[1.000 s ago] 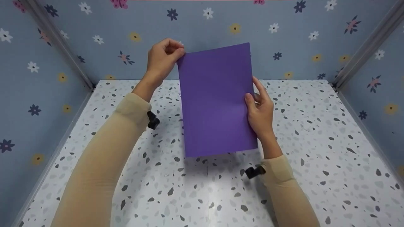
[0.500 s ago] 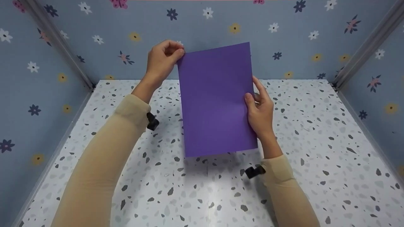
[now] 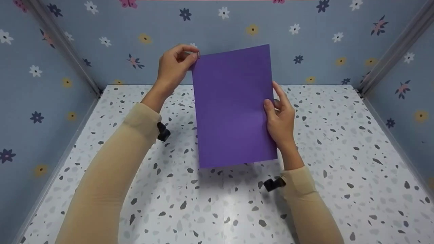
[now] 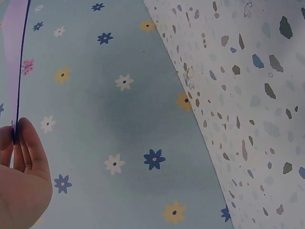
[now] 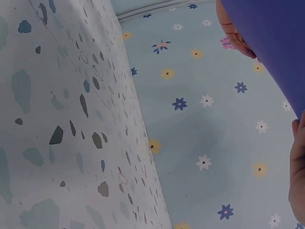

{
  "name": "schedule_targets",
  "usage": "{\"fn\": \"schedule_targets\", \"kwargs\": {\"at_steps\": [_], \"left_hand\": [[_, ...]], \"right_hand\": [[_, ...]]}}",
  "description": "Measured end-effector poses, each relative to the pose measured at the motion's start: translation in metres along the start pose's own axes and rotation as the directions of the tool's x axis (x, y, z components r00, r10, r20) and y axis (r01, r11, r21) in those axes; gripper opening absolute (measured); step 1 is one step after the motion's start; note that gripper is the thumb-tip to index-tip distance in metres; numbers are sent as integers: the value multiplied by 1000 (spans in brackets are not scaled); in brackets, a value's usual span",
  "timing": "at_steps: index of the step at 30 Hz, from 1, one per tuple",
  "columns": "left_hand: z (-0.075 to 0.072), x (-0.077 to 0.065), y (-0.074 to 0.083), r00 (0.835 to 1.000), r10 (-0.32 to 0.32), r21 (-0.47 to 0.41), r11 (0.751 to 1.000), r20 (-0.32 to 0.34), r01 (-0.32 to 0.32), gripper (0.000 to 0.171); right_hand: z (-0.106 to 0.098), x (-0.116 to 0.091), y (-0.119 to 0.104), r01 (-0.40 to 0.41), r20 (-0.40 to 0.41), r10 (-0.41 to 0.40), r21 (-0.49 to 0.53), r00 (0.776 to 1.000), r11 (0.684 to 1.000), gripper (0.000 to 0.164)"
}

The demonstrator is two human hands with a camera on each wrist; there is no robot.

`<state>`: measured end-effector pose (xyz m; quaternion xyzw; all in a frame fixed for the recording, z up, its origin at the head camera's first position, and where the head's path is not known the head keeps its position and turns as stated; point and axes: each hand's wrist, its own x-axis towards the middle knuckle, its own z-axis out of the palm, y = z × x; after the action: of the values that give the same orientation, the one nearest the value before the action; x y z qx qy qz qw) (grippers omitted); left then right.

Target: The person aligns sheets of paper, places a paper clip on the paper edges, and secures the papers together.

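A plain purple sheet (image 3: 232,108), which looks like paper or thin card, is held up above the table, its long side upright and slightly tilted. My left hand (image 3: 174,66) pinches its top left corner between thumb and fingers. Halfway down the right edge, my right hand (image 3: 280,120) grips it, thumb on the front and fingers behind. In the left wrist view the sheet (image 4: 18,57) appears nearly edge-on in the left hand (image 4: 28,167). The right wrist view catches the sheet (image 5: 274,43) at upper right, with part of the right hand (image 5: 298,167) at the edge.
Below lies a white speckled tabletop (image 3: 217,203). A blue flowered panel (image 3: 112,20) closes the back, and similar panels stand at left (image 3: 20,95) and right (image 3: 407,88). A small black device (image 3: 163,131) sits at the left cuff, another black device (image 3: 274,184) at the right.
The left hand's fingertips have shifted slightly at the sheet's corner, and its wrist has dropped a little. The sheet and right hand stay almost in place.
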<state>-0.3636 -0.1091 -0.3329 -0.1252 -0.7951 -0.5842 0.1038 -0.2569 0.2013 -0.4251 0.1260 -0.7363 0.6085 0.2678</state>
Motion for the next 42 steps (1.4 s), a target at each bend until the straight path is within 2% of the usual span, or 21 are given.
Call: {"fn": "schedule_targets", "kwargs": {"at_steps": [15,42], "left_hand": [[1,-2,-3,1000,25,-2,1000,-11,-25,21],[2,-2,-5,999,5,35,999,-36,-4,21]], "right_hand": [[-1,0,1,15,2,-15,-6,1000,1000,52],[-1,1,1,9,-2,-9,-8,1000,1000,52]]}}
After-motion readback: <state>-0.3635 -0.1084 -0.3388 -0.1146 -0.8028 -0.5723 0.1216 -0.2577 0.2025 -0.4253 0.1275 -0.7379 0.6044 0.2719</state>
